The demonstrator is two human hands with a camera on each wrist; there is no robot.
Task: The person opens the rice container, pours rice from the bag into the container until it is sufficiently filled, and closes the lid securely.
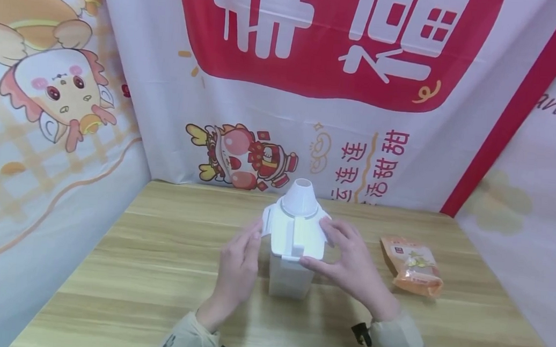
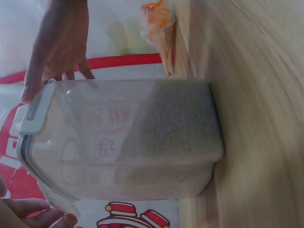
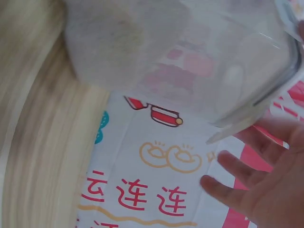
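A clear plastic storage container [image 1: 291,282] stands upright on the table between both hands, its white lid [image 1: 283,237] topped by a cone [image 1: 300,199]. Pale grains, apparently rice, lie in its lower part [image 2: 185,126], heaped at a slant. Side flaps jut outward from the lid. My left hand [image 1: 239,265] has its fingertips at the left flap [image 1: 267,220]. With its thumb, my right hand [image 1: 355,260] touches the front latch [image 2: 38,110]; its other fingers reach the right-hand flap and are spread, not wrapped round the container.
An orange food packet [image 1: 412,266] lies on the wooden table [image 1: 155,272], right of the container. Printed cloths [image 1: 282,109] hang behind the table and at both sides.
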